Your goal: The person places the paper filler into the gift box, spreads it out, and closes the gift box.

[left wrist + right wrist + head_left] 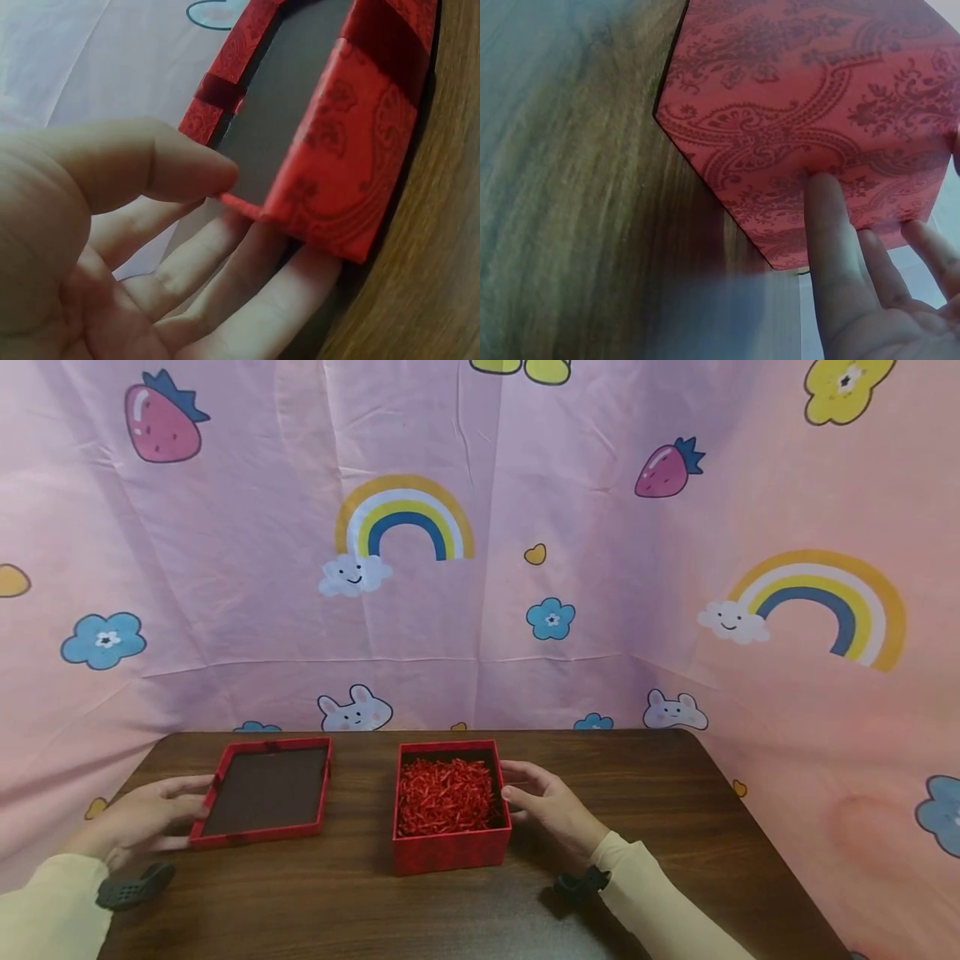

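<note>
A red patterned box lid (pixel 321 802) lies upturned at the left, its dark inside facing up. My left hand (pixel 150 814) pinches its left wall, thumb over the rim and the other fingers (pixel 300 292) against the outside. To the right stands an open red box (pixel 450 853) full of red shredded paper (pixel 446 795). At its right wall, my right hand (pixel 551 802) holds the box with the thumb at the top rim. In the right wrist view, its fingers (pixel 829 217) press the patterned outer side.
Both pieces rest on a dark brown wooden table (pixel 360 910), with bare wood between them. A pink and lilac cloth (pixel 420 635) printed with rainbows, strawberries and rabbits hangs behind the table and along its sides. Each wrist wears a dark band (pixel 581 883).
</note>
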A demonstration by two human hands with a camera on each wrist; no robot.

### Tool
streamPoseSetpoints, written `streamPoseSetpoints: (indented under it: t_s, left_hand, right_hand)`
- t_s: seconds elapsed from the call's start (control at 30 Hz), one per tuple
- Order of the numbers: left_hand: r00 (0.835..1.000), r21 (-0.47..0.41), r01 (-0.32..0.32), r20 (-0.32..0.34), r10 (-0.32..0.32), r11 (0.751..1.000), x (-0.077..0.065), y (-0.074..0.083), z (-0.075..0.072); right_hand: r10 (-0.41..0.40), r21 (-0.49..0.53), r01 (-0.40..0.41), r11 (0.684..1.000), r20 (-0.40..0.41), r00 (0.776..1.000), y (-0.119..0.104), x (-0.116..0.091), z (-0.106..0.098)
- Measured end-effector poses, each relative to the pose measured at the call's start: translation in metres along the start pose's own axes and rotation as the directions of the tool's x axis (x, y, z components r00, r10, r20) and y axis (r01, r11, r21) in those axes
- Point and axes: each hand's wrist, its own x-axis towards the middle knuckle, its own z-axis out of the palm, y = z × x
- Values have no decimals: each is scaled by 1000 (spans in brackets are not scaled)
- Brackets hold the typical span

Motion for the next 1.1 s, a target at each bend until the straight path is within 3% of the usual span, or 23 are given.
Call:
streamPoseSetpoints:
  t_s: [0.4,0.57,0.8,0.93,1.0,1.1]
  left_hand:
    - [997,48,-53,-45,55,997,-3,11,3]
    - [995,101,-87,-49,93,991,-9,36,11]
    - [986,45,-159,-40,161,986,-10,70,32]
    - [983,80,-180,-17,182,980,-8,87,46]
    - [982,93,-188,7,189,978,-10,94,53]
    - [978,127,-208,39,205,970,-13,105,63]
  right_hand:
    - [12,13,-12,1000,11,1000,-3,1,1]
    - [28,44,-29,999,12,1000,-5,2,1]
    - [39,60,-41,997,21,999,-10,1,0]
    - [37,55,-39,998,36,999,-14,0,-4]
    - [37,21,-38,999,42,998,-17,0,-8]
    - [-5,-114,10,993,46,999,-27,3,-13]
